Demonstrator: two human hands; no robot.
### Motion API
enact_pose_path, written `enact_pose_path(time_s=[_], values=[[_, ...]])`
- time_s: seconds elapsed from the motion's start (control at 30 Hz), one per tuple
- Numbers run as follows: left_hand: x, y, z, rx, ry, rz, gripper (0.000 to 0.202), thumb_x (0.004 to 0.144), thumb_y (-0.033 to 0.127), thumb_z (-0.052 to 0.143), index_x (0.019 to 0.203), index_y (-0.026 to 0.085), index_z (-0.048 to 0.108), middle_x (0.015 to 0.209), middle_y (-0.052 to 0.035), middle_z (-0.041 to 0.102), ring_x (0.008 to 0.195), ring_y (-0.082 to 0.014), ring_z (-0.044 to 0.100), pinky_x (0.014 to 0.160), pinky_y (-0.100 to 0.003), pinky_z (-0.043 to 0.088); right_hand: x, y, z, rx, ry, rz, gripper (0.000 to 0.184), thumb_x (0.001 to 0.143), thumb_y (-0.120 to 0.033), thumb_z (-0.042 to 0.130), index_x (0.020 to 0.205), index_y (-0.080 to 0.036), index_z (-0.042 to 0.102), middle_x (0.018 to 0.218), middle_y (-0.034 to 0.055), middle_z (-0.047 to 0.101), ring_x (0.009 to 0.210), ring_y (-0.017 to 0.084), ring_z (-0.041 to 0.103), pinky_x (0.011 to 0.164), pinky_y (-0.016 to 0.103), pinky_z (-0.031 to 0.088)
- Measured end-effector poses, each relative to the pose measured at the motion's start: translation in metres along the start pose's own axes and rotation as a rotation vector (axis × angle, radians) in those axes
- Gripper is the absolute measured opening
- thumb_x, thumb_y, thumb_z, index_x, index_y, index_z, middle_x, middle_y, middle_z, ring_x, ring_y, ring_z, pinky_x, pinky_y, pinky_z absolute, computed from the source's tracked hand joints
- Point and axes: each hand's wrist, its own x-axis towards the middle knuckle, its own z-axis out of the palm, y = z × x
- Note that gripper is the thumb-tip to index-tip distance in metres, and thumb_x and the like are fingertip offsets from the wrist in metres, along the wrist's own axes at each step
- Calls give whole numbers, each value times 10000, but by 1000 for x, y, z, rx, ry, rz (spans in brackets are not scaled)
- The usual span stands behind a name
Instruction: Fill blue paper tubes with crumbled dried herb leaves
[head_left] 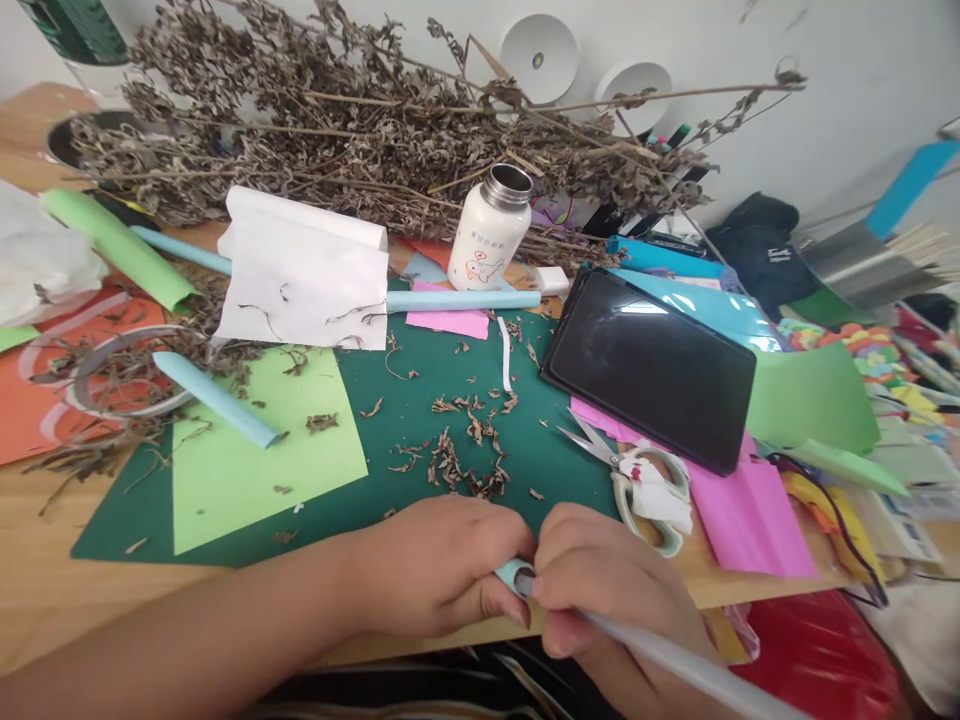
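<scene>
left grip (442, 565) holds hollow paper tube (508, 572); right grip (619, 590), smooth pale rod (675, 655).

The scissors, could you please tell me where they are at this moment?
In the head view, the scissors lie right of centre, between the black tablet and the person's right hand, with their blades pointing to the upper left.

Left hand (442, 565): around blue paper tube (511, 574)
Right hand (615, 590): holds white rod (675, 655), tip at tube's mouth
Scissors (616, 462): near tablet (652, 360)
</scene>
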Motion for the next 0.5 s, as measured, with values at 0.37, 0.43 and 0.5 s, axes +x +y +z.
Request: enact_pose_path(time_s=[0.37,0.43,0.5], values=[[1,1,1,-10,21,-5,511,811,569,45,738,178,366,673,-35,521,577,-131,455,520,-231,352,-6,6,0,-63,54,-137,102,821,-238,465,759,-163,497,620,-4,524,538,87,432,494,232,356],[1,1,-1,-15,12,6,490,815,563,63,745,181,361,656,-23,499,569,-127,430,523,-229,343,-11,13,1,143,302,-136,147,840,-295,426,797,-178,504,598,-21,448,517,84,403,483,234,346],[0,0,-2,-28,14,9,472,821,555,75,743,181,352,646,-16,482,562,-122,411,524,-226,337,-14,17,-1,293,410,-86,162,846,-309,409,797,-189,506,581,-34,393,504,80,389,472,227,335]])
